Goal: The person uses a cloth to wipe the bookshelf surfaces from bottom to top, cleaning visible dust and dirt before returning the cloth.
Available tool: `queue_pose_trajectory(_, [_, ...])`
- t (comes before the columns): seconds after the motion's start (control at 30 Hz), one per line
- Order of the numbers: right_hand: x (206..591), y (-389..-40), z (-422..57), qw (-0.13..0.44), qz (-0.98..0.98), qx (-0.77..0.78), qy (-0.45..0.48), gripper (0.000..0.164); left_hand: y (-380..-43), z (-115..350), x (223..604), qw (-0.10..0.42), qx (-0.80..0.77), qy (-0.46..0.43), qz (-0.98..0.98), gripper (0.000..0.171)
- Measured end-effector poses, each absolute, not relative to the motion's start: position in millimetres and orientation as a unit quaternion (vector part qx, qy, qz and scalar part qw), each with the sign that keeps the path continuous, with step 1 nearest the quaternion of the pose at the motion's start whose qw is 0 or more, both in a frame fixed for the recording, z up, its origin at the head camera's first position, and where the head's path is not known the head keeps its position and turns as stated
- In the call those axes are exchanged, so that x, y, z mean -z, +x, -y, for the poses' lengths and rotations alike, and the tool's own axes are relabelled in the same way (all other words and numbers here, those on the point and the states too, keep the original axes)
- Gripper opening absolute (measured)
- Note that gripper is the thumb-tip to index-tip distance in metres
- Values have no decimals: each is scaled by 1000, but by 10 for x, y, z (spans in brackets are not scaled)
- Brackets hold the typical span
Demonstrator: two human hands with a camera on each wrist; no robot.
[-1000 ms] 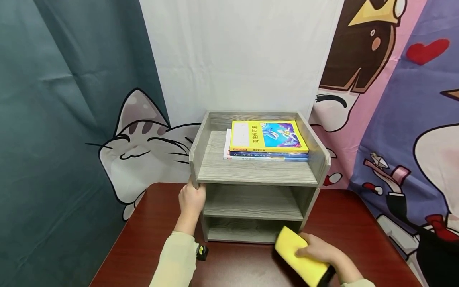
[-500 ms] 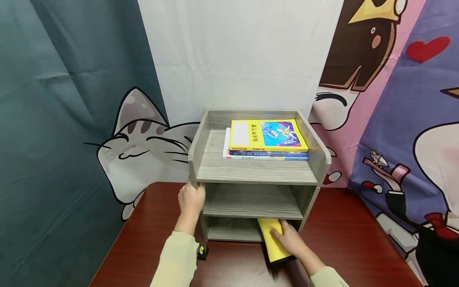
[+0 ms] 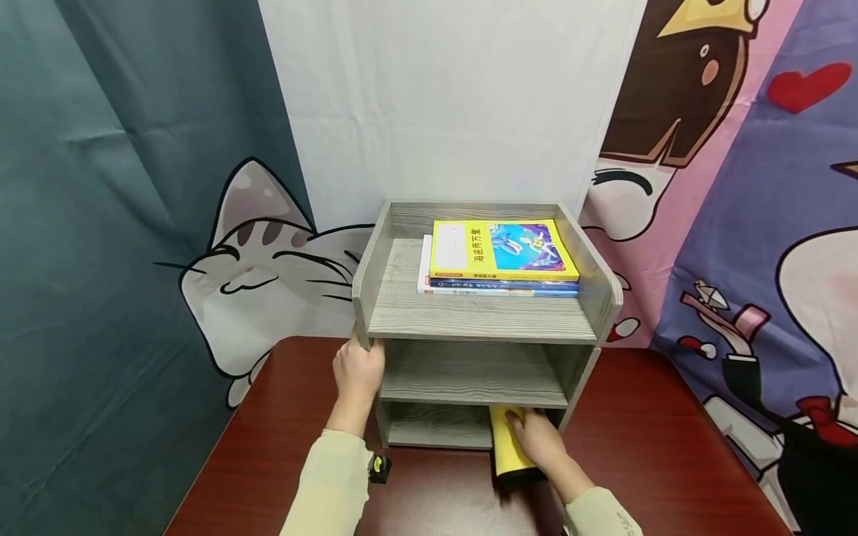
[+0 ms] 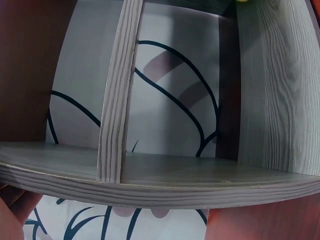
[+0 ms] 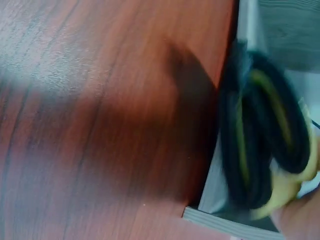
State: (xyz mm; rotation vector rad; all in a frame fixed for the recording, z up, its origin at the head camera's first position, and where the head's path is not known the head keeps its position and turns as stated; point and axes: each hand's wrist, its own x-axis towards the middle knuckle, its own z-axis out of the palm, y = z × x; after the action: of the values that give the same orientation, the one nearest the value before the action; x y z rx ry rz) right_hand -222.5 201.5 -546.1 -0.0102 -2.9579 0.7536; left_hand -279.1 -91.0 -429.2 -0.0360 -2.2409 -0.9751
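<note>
My left hand (image 3: 360,370) grips the front edge of the left side panel of a grey wood-grain shelf (image 3: 479,320), just below its top board. In the left wrist view, fingers (image 4: 22,205) show at the lower left, behind the panel edge. With my right hand (image 3: 538,437) I hold a folded yellow cloth (image 3: 507,443) with black edging. Its far end is inside the lowest compartment, at the right, while the near end sticks out over the table. The right wrist view, blurred, shows the cloth's rolled black-and-yellow layers (image 5: 265,130) close to the shelf's bottom board.
Several books (image 3: 499,253) lie stacked on the shelf's top board, a yellow one uppermost. The shelf stands on a reddish-brown table (image 3: 429,491). Behind hang a white curtain (image 3: 449,104) and cartoon-printed cloths.
My right hand has moved left and forward, carrying the yellow cloth from in front of the shelf partly into its lowest compartment. The left hand keeps its place on the side panel.
</note>
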Motion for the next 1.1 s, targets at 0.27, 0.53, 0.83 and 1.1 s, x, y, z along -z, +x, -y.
queue_pose_trajectory(0.27, [5720, -2218, -1890, 209, 975, -66, 23, 17, -2789, 915, 4300, 339, 373, -8, 864, 24])
queue_pose_trajectory(0.53, [5785, -2226, -1738, 146, 989, -14, 6, 63, -2786, 909, 4277, 337, 375, -10, 864, 25])
queue_pose_trajectory(0.83, [5774, -2279, -1825, 196, 978, 69, 12, 11, -2791, 916, 4247, 313, 376, -8, 872, 29])
queue_pose_trajectory(1.1, [5826, -2277, -1820, 235, 971, 34, 9, 14, -2771, 930, 4239, 312, 374, -17, 873, 30])
